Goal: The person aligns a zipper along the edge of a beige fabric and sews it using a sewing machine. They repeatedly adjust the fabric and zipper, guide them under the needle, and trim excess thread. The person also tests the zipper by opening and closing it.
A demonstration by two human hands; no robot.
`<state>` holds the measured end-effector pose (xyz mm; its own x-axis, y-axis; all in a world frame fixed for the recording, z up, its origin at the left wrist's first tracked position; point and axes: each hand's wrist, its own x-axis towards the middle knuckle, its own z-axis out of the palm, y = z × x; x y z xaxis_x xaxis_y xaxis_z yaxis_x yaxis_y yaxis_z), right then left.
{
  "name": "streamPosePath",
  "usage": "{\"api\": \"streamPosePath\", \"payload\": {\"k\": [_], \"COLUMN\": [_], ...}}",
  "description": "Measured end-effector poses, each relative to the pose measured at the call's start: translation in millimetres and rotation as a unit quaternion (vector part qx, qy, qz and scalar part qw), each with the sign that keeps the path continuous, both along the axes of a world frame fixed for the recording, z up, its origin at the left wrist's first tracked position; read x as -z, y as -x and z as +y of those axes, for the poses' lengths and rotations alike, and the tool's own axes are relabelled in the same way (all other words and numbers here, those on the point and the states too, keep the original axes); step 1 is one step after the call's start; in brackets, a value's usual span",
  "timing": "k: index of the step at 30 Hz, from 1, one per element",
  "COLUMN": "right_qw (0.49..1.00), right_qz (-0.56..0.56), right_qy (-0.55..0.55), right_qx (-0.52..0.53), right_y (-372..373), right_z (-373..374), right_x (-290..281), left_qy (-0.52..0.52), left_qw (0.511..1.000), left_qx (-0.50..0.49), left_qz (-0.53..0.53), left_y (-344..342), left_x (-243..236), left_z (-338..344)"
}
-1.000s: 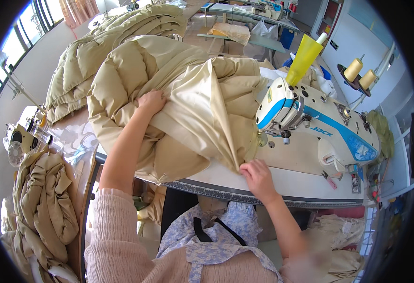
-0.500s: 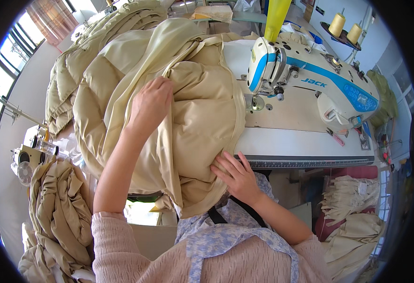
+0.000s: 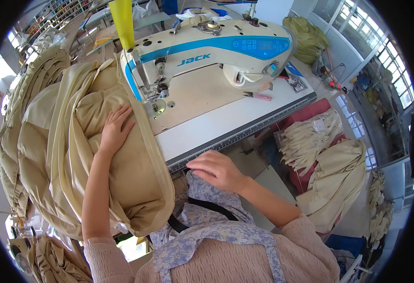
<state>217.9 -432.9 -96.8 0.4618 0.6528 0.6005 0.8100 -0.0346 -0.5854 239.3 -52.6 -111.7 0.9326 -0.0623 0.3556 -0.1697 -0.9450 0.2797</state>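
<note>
Puffy beige padded fabric [image 3: 133, 174], perhaps part of a jacket, drapes over the left of the sewing table. Its stitched border passes just left of the needle plate [image 3: 158, 107] of a white and blue sewing machine [image 3: 211, 45]. Whether any of it lies under the presser foot I cannot tell. My left hand [image 3: 116, 129] rests flat on the padded fabric, fingers stretched out. Off the fabric, my right hand [image 3: 220, 170] hovers by the table's front edge. Its fingers are loosely bent, the thumb is apart, and nothing shows in it.
Pink-handled thread snips [image 3: 259, 96] lie on the white tabletop, whose front edge carries a dark ruler strip [image 3: 244, 136]. To the right hang bundled cream strips [image 3: 310, 137] and beige cloth [image 3: 339, 181]. More beige cloth [image 3: 56, 259] is heaped at lower left.
The view has swung right. My left hand has moved from a gathered fold to lie flat nearer the machine. My right hand has left the fabric's front edge.
</note>
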Motion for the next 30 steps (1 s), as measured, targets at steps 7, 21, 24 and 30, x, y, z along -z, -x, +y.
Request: {"api": "streamPosePath", "payload": {"k": [7,21,24,30], "right_qw": [0.893,0.775,0.831,0.912], "right_qz": [0.004,-0.239,-0.247,0.117], "right_qy": [0.078,0.481,0.385,0.174], "right_qx": [0.443,0.332,0.318,0.353], "right_y": [-177.0,-288.8,-289.9,-278.4], "right_z": [-172.3,-217.8,-225.9,-264.6], "right_x": [11.1,9.1,18.5,20.1], "left_qy": [-0.032,-0.027,-0.009,0.0], "left_qw": [0.991,0.997,0.998,0.997], "left_qx": [0.127,0.067,0.057,0.072], "left_qz": [0.008,-0.005,-0.015,-0.037], "left_y": [89.8,144.7,151.3,122.3], "left_x": [-44.5,-33.3,-30.7,-34.6], "left_z": [-82.6,-93.5,-91.5,-111.2]}}
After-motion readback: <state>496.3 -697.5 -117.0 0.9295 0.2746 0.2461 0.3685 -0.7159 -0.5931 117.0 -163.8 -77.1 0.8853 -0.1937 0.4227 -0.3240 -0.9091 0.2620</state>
